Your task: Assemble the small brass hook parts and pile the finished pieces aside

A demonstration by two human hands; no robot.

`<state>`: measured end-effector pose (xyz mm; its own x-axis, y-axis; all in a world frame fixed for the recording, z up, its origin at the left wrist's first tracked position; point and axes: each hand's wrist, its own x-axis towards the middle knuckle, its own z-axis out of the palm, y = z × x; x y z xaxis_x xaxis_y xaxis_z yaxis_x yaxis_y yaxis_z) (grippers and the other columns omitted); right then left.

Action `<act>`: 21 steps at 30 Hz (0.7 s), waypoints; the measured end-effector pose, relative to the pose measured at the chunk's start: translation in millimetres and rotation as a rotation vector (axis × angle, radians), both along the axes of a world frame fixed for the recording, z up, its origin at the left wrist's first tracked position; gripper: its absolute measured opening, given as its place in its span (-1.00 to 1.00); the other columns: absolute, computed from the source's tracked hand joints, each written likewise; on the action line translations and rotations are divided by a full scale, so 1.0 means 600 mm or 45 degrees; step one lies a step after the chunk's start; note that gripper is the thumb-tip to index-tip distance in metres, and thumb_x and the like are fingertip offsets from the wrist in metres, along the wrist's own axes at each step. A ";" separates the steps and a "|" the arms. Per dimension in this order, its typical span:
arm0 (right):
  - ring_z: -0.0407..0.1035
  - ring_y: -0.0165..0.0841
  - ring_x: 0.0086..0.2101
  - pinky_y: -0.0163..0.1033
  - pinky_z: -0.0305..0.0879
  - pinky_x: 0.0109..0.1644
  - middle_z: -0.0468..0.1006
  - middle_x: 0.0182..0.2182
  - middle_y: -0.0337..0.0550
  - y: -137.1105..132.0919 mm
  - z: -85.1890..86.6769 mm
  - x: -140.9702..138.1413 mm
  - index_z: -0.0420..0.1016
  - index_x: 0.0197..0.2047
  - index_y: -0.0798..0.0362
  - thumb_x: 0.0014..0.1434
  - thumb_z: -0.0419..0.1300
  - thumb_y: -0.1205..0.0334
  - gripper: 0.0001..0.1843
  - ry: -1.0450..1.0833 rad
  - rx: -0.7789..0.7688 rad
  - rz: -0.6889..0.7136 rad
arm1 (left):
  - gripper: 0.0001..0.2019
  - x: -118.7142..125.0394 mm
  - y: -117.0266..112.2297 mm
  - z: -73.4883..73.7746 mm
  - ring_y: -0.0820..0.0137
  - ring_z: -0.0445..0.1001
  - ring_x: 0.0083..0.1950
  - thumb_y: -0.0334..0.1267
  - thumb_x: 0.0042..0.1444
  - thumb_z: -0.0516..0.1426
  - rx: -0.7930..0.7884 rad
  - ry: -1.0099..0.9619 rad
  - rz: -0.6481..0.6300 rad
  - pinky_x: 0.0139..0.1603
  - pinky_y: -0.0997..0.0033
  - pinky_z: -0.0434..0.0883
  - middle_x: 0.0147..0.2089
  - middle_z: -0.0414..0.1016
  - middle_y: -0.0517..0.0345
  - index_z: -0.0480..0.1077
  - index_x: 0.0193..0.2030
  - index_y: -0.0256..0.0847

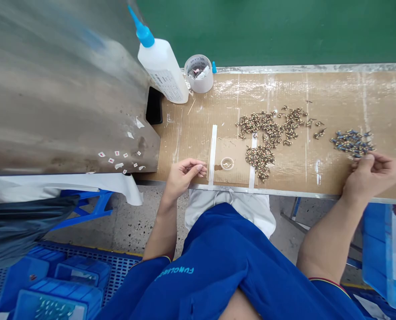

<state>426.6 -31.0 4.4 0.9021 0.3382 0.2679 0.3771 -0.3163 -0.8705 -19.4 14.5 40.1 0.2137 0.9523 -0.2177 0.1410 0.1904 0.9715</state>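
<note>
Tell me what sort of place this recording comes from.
Probably a factory or workshop for assembling small parts: a cardboard-covered workbench holds heaps of small metal fittings, a blue-tipped squeeze bottle stands on it, and blue plastic parts bins sit on the floor.

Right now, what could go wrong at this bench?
The right hand is right beside the blue-tipped parts, so a careless sweep could scatter them. The lower heap of small metal parts lies near the bench's front edge, so pieces could drop. The squeeze bottle looks tilted and might tip if knocked.
</note>
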 end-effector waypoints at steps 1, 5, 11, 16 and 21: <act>0.27 -0.40 -0.60 -0.21 0.20 -0.42 0.31 -0.62 -0.33 0.000 0.000 0.001 0.29 -0.45 -0.01 0.14 0.10 0.58 -0.72 0.007 0.001 -0.002 | -0.70 0.003 0.000 -0.004 0.40 0.60 -0.38 -0.05 0.11 0.32 0.009 0.018 -0.055 -0.32 0.42 0.58 -0.37 0.64 0.05 0.58 -0.25 -0.30; 0.24 -0.42 -0.61 -0.19 0.18 -0.41 0.28 -0.61 -0.35 0.001 0.004 0.000 0.28 -0.45 -0.01 0.14 0.07 0.63 -0.68 0.023 -0.014 -0.025 | -0.82 0.013 -0.001 -0.013 0.44 0.53 -0.36 -0.19 0.19 0.24 0.148 0.196 -0.200 -0.35 0.47 0.48 -0.35 0.60 0.10 0.58 -0.25 -0.27; 0.27 -0.42 -0.58 -0.22 0.20 -0.39 0.27 -0.60 -0.35 0.005 0.020 -0.016 0.26 -0.46 -0.01 0.13 0.04 0.67 -0.65 0.060 -0.058 -0.042 | -0.87 0.020 -0.001 -0.011 0.47 0.44 -0.33 -0.47 0.22 0.17 0.569 0.655 -0.296 -0.28 0.48 0.39 -0.32 0.49 0.18 0.54 -0.28 -0.24; 0.24 -0.45 -0.58 -0.29 0.17 -0.43 0.27 -0.61 -0.37 0.006 0.031 -0.027 0.24 -0.46 0.00 0.11 0.00 0.67 -0.65 0.114 -0.029 -0.062 | -0.81 0.041 -0.008 -0.030 0.44 0.45 -0.27 -0.45 0.31 0.12 0.807 0.700 -0.257 -0.25 0.47 0.38 -0.30 0.44 0.16 0.53 -0.29 -0.24; 0.22 -0.46 -0.60 -0.31 0.16 -0.44 0.28 -0.62 -0.38 0.005 0.036 -0.033 0.27 -0.44 0.02 0.10 0.00 0.66 -0.68 0.128 -0.036 -0.022 | -0.85 0.058 -0.006 -0.049 0.46 0.44 -0.29 -0.43 0.31 0.14 0.870 0.588 -0.223 -0.25 0.48 0.40 -0.32 0.41 0.19 0.54 -0.23 -0.22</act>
<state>406.8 -27.8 25.8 0.9299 0.3282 0.1661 0.2822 -0.3470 -0.8944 15.6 10.8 10.8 0.4015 0.8679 0.2926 0.5254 -0.4799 0.7026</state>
